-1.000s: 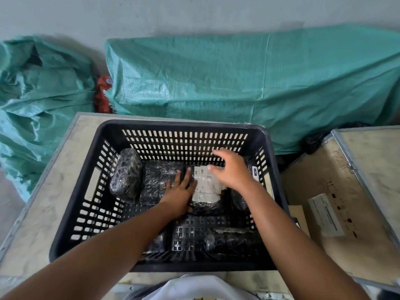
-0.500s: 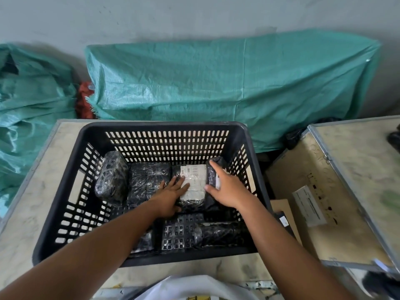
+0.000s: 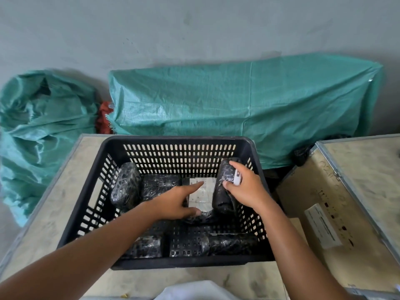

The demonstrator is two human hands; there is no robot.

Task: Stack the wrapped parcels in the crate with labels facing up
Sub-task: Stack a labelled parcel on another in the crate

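A black slotted plastic crate (image 3: 104, 191) stands on a pale table and holds several black wrapped parcels. One parcel (image 3: 204, 192) lies flat at the back middle with its white label up. My left hand (image 3: 175, 202) rests on it, the forefinger stretched over the label. My right hand (image 3: 244, 187) grips an upright parcel (image 3: 223, 191) against the crate's right wall; a white label edge shows under the fingers. Another parcel (image 3: 126, 187) stands tilted at the left, one (image 3: 160, 187) lies beside it, and two more (image 3: 233, 243) (image 3: 147, 245) lie at the front.
The table (image 3: 65, 202) extends left of and in front of the crate. A wooden case (image 3: 346, 213) with a metal-edged lid and a white sticker stands at the right. Green woven sacks (image 3: 238, 109) lean on the grey wall behind.
My right hand has closed on the right parcel and tipped it up on edge by the crate wall. My left hand has shifted onto the labelled parcel with a finger extended.
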